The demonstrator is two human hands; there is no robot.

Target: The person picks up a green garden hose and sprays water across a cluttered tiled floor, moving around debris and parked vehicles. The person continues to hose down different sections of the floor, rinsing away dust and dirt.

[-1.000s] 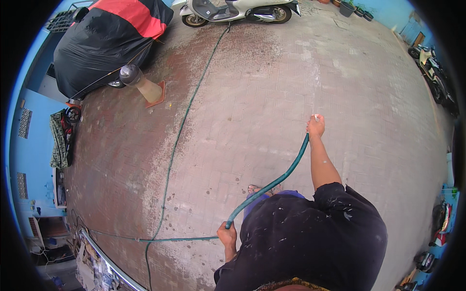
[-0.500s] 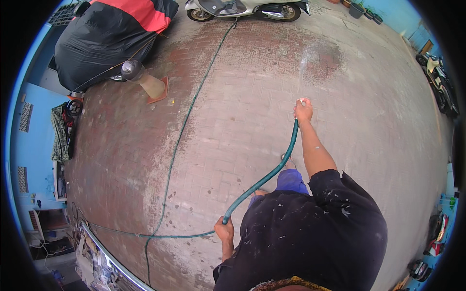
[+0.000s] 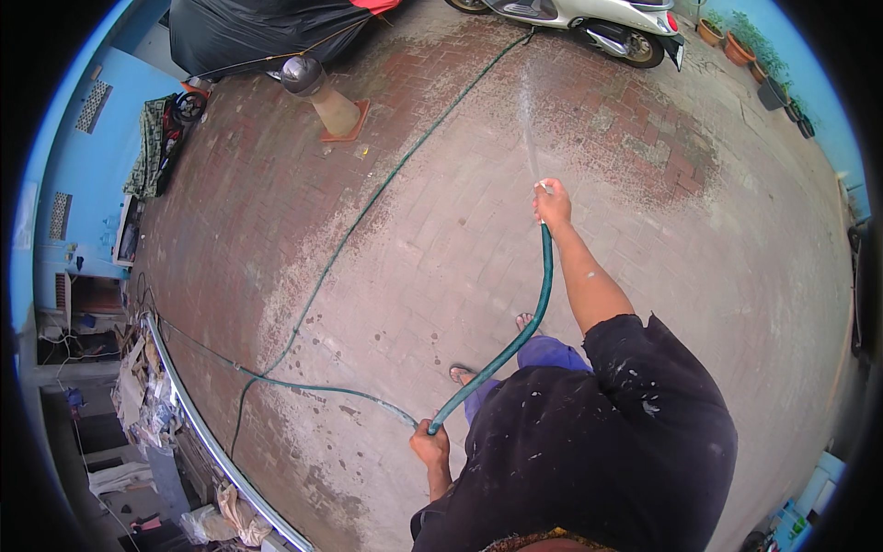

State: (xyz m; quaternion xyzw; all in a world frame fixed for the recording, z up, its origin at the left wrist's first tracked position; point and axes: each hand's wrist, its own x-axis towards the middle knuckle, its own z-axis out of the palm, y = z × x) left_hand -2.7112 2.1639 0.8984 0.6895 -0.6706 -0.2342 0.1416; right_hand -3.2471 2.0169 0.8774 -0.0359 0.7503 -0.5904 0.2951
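Far left, by the blue wall: clutter and hanging cloth [image 3: 147,152] sit along the edge of the brick paving [image 3: 432,230], well apart from the person.
Left, far: a vehicle under a black cover [image 3: 248,32], with a cone-shaped stand [image 3: 326,97] just beside it.
Hose run: a green hose [image 3: 368,207] trails from the far scooter [image 3: 570,18] across the paving, loops near the left, then rises to the person.
Left hand [image 3: 430,446]: near, closed around the hose, low by the body.
Feet: sandalled, just beside the slack hose.
Right hand [image 3: 554,204]: stretched far out, clamped on the hose end, with a thin jet of water [image 3: 527,120] spraying toward the far side.
Risk, tripping: the loop near the feet could catch a sandal on a step.
Risk, slipping: wet brick looks slick.
Risk, spray: the jet aimed a little farther would likely wet the scooter.
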